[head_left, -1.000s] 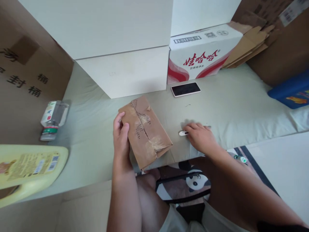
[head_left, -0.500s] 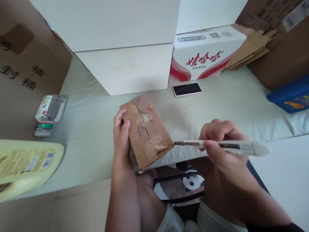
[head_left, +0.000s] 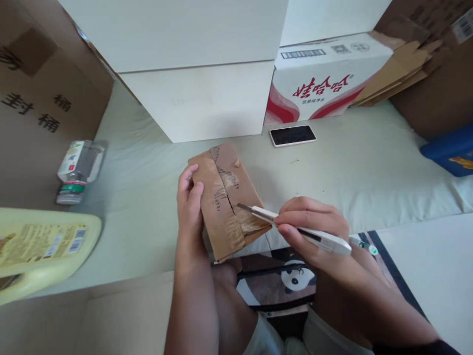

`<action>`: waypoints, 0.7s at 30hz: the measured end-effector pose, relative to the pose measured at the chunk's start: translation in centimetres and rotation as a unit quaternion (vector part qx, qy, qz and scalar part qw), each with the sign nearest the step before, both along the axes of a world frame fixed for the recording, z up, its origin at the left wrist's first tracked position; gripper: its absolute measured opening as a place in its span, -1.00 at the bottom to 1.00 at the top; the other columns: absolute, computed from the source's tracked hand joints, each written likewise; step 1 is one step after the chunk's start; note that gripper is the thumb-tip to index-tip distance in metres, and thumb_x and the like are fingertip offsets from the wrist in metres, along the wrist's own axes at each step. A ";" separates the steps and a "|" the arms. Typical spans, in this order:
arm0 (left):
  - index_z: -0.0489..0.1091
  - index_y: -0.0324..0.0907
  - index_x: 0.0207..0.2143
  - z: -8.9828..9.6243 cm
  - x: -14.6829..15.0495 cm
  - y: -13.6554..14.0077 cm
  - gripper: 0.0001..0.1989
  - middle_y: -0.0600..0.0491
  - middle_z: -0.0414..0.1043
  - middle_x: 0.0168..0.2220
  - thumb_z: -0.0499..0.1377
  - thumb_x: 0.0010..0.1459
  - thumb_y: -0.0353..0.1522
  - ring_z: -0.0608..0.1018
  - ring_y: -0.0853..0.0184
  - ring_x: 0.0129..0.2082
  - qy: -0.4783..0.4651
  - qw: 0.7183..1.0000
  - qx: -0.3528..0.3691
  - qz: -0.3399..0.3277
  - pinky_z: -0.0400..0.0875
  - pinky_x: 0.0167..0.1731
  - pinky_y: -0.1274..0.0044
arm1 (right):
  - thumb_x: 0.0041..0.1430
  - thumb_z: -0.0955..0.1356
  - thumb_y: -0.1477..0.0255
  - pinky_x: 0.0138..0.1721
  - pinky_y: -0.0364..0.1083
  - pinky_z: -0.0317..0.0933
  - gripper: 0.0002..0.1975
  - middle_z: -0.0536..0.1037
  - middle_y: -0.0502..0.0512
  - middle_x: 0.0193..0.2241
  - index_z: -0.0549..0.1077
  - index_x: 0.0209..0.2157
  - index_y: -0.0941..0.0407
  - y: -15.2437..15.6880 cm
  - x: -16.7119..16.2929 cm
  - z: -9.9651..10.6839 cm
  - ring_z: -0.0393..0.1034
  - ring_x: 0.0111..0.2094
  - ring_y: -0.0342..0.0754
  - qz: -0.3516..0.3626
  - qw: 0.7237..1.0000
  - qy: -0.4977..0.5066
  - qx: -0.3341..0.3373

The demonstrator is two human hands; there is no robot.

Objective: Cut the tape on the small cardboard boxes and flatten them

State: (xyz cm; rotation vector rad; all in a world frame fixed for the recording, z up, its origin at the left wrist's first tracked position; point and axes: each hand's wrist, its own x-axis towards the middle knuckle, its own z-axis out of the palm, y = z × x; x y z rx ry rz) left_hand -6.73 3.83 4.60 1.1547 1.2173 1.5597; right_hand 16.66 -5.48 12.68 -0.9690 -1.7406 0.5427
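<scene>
A small brown cardboard box [head_left: 229, 202] sits tilted near the front edge of the pale green cloth surface. Worn tape covers parts of its top, and a dark slit runs along its middle seam. My left hand [head_left: 190, 199] grips the box by its left side, the thumb on top. My right hand [head_left: 314, 227] is closed around a white utility knife [head_left: 266, 214] with its blade out. The blade tip is over the box top, just right of the slit; whether it touches the cardboard I cannot tell.
Behind the box stand a white cabinet [head_left: 199, 103] and a white-and-red carton [head_left: 314, 93]. A phone [head_left: 293, 135] lies before the carton. At left are a clear plastic bottle [head_left: 77, 170] and a yellow jug [head_left: 48, 246]; at right, a blue container [head_left: 451, 150].
My right hand has moved left with the utility knife, taking the blade from the box's near right corner to above its top by the slit. The left hand keeps its grip.
</scene>
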 end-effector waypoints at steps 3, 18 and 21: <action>0.45 0.02 0.02 -0.3 -0.2 0.0 -0.51 -0.01 0.51 0.00 0.33 0.08 -0.02 0.58 0.20 -0.10 0.016 1.000 -0.005 0.000 0.52 -0.17 0.43 | 0.24 0.39 0.59 -0.46 -0.18 0.38 -0.88 0.60 0.03 -0.46 0.57 -0.28 0.10 0.1 -0.3 -0.4 0.51 -0.49 -0.17 0.012 1.000 0.008 -0.011; 0.42 0.00 0.03 -0.4 0.0 0.1 -0.52 -0.03 0.43 0.07 0.28 0.11 -0.02 0.51 0.14 0.02 0.031 0.999 -0.006 0.006 0.46 -0.04 0.37 | 0.24 0.32 0.54 -0.62 -0.16 0.18 -0.85 0.48 -0.03 -0.62 0.50 -0.36 0.06 -1.2 -0.3 1.6 0.33 -0.66 -0.16 0.031 0.998 -0.041 -0.045; 0.39 0.00 -0.03 -0.1 0.3 0.1 -0.55 -0.03 0.41 0.08 0.29 0.08 -0.03 0.48 0.13 0.02 0.007 1.000 0.009 -0.011 0.43 -0.04 0.35 | 0.28 0.27 0.53 -0.64 -0.14 0.13 -0.76 0.40 -0.04 -0.67 0.47 -0.45 0.07 -1.8 0.4 2.1 0.26 -0.68 -0.17 0.068 0.995 -0.006 -0.079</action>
